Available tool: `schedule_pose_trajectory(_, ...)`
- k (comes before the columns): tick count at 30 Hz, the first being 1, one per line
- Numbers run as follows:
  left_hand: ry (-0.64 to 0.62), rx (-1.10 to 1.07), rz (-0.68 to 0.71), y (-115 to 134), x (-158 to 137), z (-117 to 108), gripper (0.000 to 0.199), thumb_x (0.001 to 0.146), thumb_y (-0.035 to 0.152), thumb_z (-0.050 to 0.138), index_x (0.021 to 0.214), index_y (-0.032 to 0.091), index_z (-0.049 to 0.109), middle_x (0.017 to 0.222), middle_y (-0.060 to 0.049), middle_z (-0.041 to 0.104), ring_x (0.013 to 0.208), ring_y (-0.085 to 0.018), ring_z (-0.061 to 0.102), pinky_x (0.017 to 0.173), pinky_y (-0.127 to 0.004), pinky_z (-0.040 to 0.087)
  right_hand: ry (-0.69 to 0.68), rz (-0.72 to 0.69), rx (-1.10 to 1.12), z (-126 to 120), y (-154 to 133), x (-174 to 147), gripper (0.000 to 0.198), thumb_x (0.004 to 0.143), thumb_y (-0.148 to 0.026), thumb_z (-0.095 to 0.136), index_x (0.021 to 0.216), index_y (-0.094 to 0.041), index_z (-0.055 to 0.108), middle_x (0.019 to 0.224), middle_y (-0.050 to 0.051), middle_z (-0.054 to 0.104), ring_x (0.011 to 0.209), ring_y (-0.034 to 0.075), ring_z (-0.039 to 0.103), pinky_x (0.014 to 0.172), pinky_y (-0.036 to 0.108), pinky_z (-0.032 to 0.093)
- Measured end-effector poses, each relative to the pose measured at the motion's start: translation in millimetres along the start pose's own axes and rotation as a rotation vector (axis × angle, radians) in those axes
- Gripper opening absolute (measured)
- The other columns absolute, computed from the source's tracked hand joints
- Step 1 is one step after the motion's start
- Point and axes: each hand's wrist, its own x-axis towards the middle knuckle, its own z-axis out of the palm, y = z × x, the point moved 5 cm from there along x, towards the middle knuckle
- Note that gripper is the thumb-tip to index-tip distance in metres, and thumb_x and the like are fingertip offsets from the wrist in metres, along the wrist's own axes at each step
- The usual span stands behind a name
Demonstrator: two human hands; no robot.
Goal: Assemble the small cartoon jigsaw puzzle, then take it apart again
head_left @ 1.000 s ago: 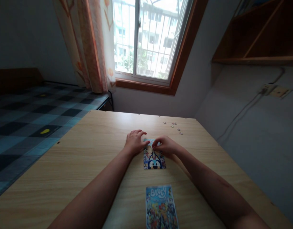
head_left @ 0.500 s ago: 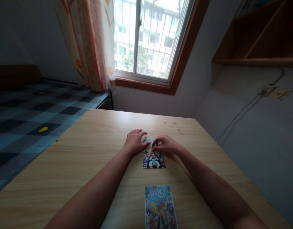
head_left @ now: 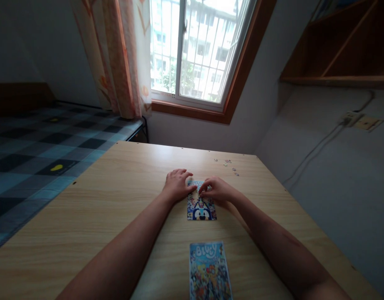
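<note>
A small jigsaw puzzle (head_left: 202, 213) lies flat on the wooden table, with a blue cartoon dog's face at its near edge. Bare wood shows through a gap near its middle. My left hand (head_left: 177, 184) rests at the puzzle's left side, fingers spread and thumb reaching over the picture. Over the right part of the puzzle, my right hand (head_left: 215, 189) is closed in a pinch, its fingertips at the gap on a small jigsaw piece that they mostly hide.
Several loose jigsaw pieces (head_left: 229, 164) lie towards the table's far right. Closer to me is a colourful "Bluey" picture card (head_left: 209, 271). A checked bed (head_left: 54, 137) stands left of the table (head_left: 116, 200); a wall with a cable (head_left: 317, 146) is on the right.
Both hands keep almost the same place and pose over the puzzle. The view has shifted very slightly.
</note>
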Motion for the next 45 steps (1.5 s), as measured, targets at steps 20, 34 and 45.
schedule_pose_trajectory(20, 0.006, -0.001, 0.008, -0.1, 0.2, 0.7, 0.049, 0.079, 0.056, 0.07, 0.122, 0.03, 0.07, 0.14, -0.008, 0.061, 0.133, -0.032, 0.049, 0.11, -0.05, 0.035, 0.144, 0.039, -0.041, -16.9, 4.1, -1.5, 0.011, 0.083, -0.024, 0.076, 0.091, -0.021, 0.081, 0.078, 0.001, 0.071, 0.071, 0.012, 0.061, 0.07, 0.023, 0.042)
schedule_pose_trajectory(34, 0.0, 0.015, 0.015, 0.3, 0.8, 1.5, 0.05, 0.08, 0.057, 0.069, 0.122, 0.03, 0.07, 0.139, -0.008, 0.061, 0.132, -0.032, 0.049, 0.11, -0.049, 0.035, 0.002, -0.18, -0.167, -3.4, -7.2, -3.4, 0.009, 0.085, -0.022, 0.075, 0.089, -0.026, 0.083, 0.08, 0.003, 0.071, 0.076, 0.015, 0.057, 0.079, 0.028, 0.042)
schedule_pose_trajectory(45, -0.004, -0.004, 0.017, 0.0, 1.3, 0.3, 0.048, 0.083, 0.058, 0.066, 0.122, 0.03, 0.07, 0.139, -0.008, 0.061, 0.132, -0.032, 0.049, 0.11, -0.05, 0.034, 0.323, -0.189, -0.195, -28.4, -5.9, -8.5, 0.017, 0.094, -0.028, 0.064, 0.092, -0.023, 0.08, 0.079, 0.005, 0.069, 0.078, 0.017, 0.058, 0.082, 0.03, 0.044)
